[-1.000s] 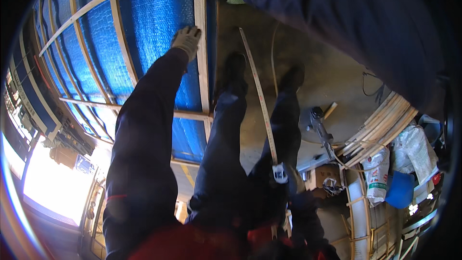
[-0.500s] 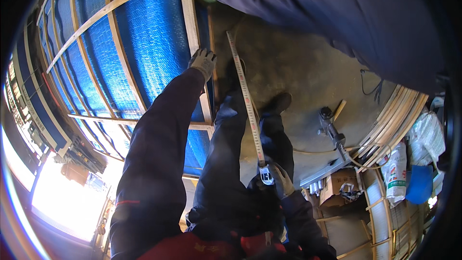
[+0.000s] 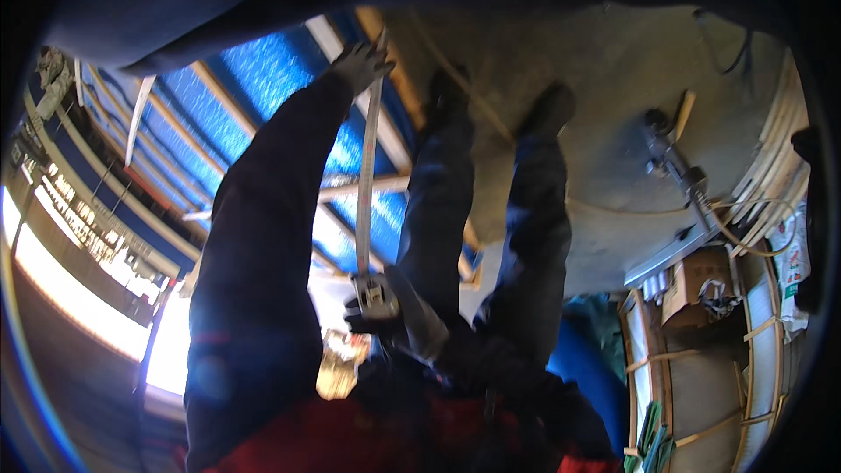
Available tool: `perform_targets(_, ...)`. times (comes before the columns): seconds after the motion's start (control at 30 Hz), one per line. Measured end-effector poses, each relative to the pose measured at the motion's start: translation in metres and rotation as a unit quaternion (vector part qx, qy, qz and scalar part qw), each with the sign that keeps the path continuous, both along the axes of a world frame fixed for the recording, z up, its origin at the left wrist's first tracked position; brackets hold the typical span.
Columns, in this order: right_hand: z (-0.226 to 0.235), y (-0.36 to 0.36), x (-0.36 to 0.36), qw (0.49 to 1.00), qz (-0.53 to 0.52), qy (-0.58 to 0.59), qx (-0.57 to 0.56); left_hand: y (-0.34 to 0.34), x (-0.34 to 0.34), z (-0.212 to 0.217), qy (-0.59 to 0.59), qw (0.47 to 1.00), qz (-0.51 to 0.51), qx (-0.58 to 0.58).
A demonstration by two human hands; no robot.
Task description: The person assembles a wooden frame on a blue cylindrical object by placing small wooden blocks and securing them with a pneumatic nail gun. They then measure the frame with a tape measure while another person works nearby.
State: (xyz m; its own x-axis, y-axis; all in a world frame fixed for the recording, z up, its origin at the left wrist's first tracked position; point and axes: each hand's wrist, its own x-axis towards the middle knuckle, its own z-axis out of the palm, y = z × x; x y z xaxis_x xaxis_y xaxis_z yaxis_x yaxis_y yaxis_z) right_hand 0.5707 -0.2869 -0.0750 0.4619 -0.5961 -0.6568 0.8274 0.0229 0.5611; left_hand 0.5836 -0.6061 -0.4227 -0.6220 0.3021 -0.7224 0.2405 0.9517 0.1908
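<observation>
My gloved right hand point(image 3: 419, 320) grips the case of a tape measure point(image 3: 378, 298) low in the middle, close to my body. From the case the pale blade point(image 3: 368, 180) stretches up and away to my left hand point(image 3: 361, 68). That hand, also gloved, has its fingers spread beside the blade near its far part; motion blur hides whether they touch it. Below the blade lies a wooden frame point(image 3: 385, 136) over shiny blue sheeting point(image 3: 267, 70).
A co-worker's dark clothing point(image 3: 263, 0) spans the top. On the floor at the right lie a metal tool point(image 3: 674, 158) with a hose, a short wood piece point(image 3: 685, 114) and bundled strips point(image 3: 775, 166). A cardboard box point(image 3: 701, 276) and wrapped bundles stand lower right.
My right hand has brought the tape measure leftward, and the blade now runs over the blue-sheeted frame rather than the floor. The view has turned. The co-worker's dark clothing now crosses the top.
</observation>
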Motion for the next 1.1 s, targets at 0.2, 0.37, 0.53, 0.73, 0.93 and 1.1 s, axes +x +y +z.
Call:
perform_targets(0.2, -0.008, -0.049, 0.040, 0.977, -0.045, 0.126, -0.164, 0.001, 0.011, -0.035, -0.132, 0.990, -0.002, -0.038)
perform_targets(0.37, -0.014, -0.068, 0.091, 0.974, -0.134, 0.139, -0.118, -0.005, 0.020, -0.039, -0.187, 0.966, -0.177, -0.016)
perform_targets(0.53, -0.015, -0.090, 0.138, 0.937, -0.124, 0.298, -0.131, -0.023, 0.031, -0.040, -0.173, 0.961, -0.216, -0.006)
perform_targets(0.73, -0.025, -0.098, 0.101, 0.921, -0.127, 0.334, -0.152, -0.023, 0.001, -0.044, -0.231, 0.955, -0.187, -0.003)
perform_targets(0.93, -0.048, -0.091, 0.051, 0.951, -0.229, -0.143, -0.149, -0.015, -0.026, -0.034, -0.262, 0.958, -0.117, -0.029)
perform_targets(1.1, -0.049, -0.117, 0.067, 0.954, -0.231, -0.136, -0.136, -0.016, -0.033, -0.036, -0.273, 0.957, -0.095, -0.005)
